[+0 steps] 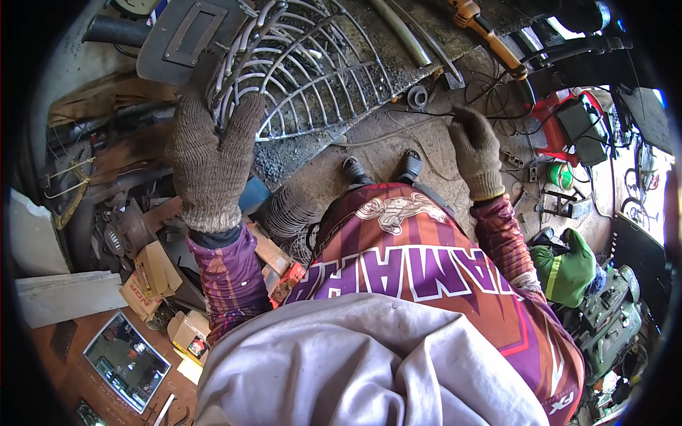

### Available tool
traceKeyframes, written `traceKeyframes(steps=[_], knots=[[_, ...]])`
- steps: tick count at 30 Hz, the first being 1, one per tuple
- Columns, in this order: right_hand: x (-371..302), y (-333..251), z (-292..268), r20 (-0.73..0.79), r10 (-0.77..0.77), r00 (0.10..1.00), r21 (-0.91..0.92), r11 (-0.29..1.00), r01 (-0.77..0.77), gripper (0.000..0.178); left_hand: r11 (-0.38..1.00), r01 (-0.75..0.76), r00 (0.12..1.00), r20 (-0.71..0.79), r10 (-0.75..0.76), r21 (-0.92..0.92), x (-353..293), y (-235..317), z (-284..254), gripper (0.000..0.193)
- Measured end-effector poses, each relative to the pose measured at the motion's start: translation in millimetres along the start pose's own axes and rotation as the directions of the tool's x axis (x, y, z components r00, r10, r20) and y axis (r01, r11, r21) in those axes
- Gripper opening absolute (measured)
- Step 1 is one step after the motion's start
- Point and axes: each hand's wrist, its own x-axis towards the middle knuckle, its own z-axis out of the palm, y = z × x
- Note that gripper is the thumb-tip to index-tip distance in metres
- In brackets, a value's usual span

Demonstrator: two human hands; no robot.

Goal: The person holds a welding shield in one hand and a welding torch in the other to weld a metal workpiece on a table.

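Note:
A curved grille of welded grey metal rods lies on the gritty workbench. My left hand, in a thick brown knit glove, is at the grille's near left end. Its thumb and fingers lie on either side of the rods and appear to grip them; the fingertips are partly hidden. To the right, my right hand, in a matching glove, hangs past the bench edge. Its fingers are loosely bent, thumb apart, with nothing seen between them. A dark cable runs behind its fingertips.
A welding shield lies beyond my left hand. An orange-bodied power tool and a metal pipe rest at the back. Cables cross the floor near a red plastic stool. Cardboard boxes and coiled wire crowd the left.

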Motion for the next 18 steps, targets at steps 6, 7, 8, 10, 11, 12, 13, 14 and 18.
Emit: traceKeyframes(steps=[6, 7, 8, 10, 11, 12, 13, 14, 18], knots=[[74.8, -74.3, 9.7, -0.102, -0.523, 0.846, -0.507, 0.759, 0.408, 0.033, 0.945, -0.290, 0.938, -0.151, 0.312, 0.151, 21.5, 6.0, 6.2, 0.061], [86.8, -83.3, 14.6, -0.035, -0.510, 0.860, -0.549, 0.729, 0.409, 0.035, 0.945, -0.293, 0.937, -0.154, 0.314, 0.146, 24.9, 10.7, 8.1, 0.061], [96.8, -88.9, 21.0, 0.031, -0.488, 0.872, -0.585, 0.699, 0.412, 0.037, 0.950, -0.284, 0.944, -0.135, 0.301, 0.131, 27.1, 15.0, 10.1, 0.058], [118.2, -93.4, 33.3, 0.057, -0.450, 0.891, -0.639, 0.669, 0.379, 0.038, 0.955, -0.273, 0.952, -0.114, 0.286, 0.113, 30.3, 15.8, 13.0, 0.055], [127.6, -94.0, 37.9, 0.084, -0.413, 0.907, -0.691, 0.631, 0.352, 0.040, 0.956, -0.280, 0.949, -0.125, 0.290, 0.089, 31.1, 13.6, 14.2, 0.050], [134.3, -93.9, 40.5, 0.078, -0.369, 0.926, -0.724, 0.618, 0.307, 0.037, 0.956, -0.287, 0.946, -0.136, 0.293, 0.065, 30.8, 11.3, 15.0, 0.045], [137.0, -96.5, 41.0, 0.089, -0.373, 0.923, -0.722, 0.614, 0.318, 0.037, 0.959, -0.277, 0.948, -0.143, 0.284, 0.067, 28.6, 8.7, 13.2, 0.045], [139.7, -98.0, 39.5, 0.185, -0.167, 0.968, -0.772, 0.585, 0.248, 0.037, 0.963, -0.210, 0.968, -0.105, 0.229, 0.167, 25.9, 5.6, 11.6, 0.045], [154.0, -64.5, 31.6, 0.283, -0.014, 0.959, -0.777, 0.583, 0.238, 0.035, 0.777, -0.427, 0.855, -0.072, 0.513, 0.463, 27.3, -13.2, 12.2, 0.038]])
